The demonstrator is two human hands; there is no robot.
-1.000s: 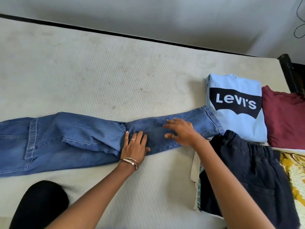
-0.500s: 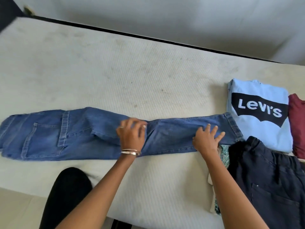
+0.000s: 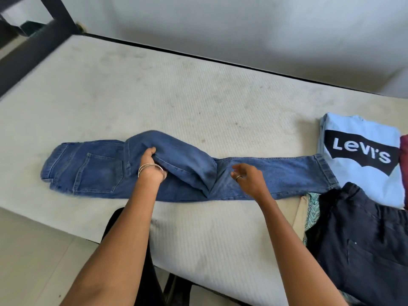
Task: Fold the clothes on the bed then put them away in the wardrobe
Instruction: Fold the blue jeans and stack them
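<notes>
Blue jeans [image 3: 276,173] lie stretched left to right across the bare mattress [image 3: 176,96], waistband at the left, leg hems at the right. My left hand [image 3: 150,166], with bangles on the wrist, grips a raised fold of denim near the seat. My right hand [image 3: 247,175], wearing a ring, hovers just above the legs with fingers loosely spread, holding nothing. A hump of cloth stands up between the two hands.
Folded clothes sit at the right: a light blue Levi's shirt [image 3: 362,155], a maroon garment [image 3: 404,164] at the frame edge, and dark shorts [image 3: 362,250] over patterned cloth [image 3: 312,206]. A dark bed frame post [image 3: 57,16] rises at the top left. A wall runs behind the mattress.
My left hand has taken hold of the denim and lifted it into a fold. My right hand left the leg hems and moved left toward the knees. The view swung left.
</notes>
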